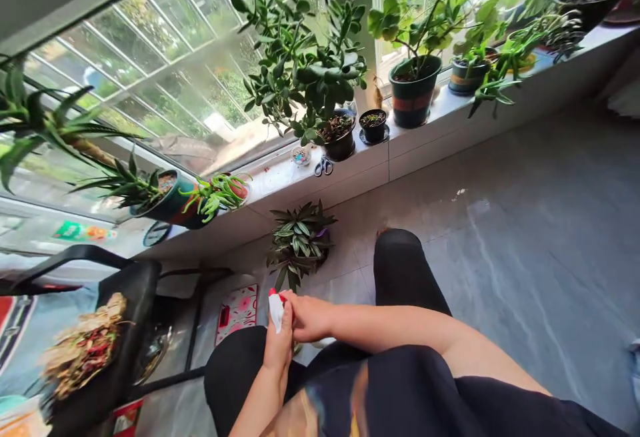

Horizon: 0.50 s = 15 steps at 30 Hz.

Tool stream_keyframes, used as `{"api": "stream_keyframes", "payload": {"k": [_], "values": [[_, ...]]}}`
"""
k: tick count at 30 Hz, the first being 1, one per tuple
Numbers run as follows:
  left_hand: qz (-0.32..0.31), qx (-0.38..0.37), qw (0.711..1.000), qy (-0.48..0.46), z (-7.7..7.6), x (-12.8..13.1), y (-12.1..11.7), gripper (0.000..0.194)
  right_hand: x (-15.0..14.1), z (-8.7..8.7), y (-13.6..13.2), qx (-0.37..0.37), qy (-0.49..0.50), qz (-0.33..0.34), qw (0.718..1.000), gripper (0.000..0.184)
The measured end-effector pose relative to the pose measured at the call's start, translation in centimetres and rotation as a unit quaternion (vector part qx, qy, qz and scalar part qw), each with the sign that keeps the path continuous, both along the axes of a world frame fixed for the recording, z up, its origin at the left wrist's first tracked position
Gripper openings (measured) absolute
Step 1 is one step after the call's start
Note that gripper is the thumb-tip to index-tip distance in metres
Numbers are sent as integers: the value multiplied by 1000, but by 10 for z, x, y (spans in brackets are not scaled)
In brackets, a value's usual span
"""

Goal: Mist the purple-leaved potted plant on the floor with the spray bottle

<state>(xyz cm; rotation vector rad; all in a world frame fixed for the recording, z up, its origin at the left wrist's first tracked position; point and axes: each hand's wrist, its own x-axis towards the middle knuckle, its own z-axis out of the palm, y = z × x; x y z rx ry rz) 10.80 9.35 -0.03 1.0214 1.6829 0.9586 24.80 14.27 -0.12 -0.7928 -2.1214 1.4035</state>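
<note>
In front of my lap my two hands meet around what looks like a spray bottle (275, 312), with a white head and a red tip pointing away from me. My left hand (280, 343) is closed about it from the left, just under the white head. From the right, my right hand (311, 317) has its fingers curled against the red part and touches my left hand. Most of the bottle's body is hidden by my hands. Beyond them on the floor stands a plant with dark pointed leaves (297, 233).
Potted plants line the windowsill, among them a jade-like plant (315, 70). Scissors (323, 167) and a small glass dish (301, 155) lie near its pot. To the left, a black chair (137, 297) carries a heap of dried plant matter (93, 343). A pink floral scale (240, 313) rests on the floor.
</note>
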Motion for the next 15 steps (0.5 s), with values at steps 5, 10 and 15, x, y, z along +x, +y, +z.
{"api": "stream_keyframes", "payload": {"k": [5,10,15], "values": [[29,25,998,-40,22,40,-10,89,15,1,-19,33,4,-47,998,85],[-66,15,995,70,29,52,-22,102,36,4,-16,-14,17,-53,998,60],[-187,36,964,188,38,21,-47,82,45,-6,-8,-40,65,-103,992,41]]}}
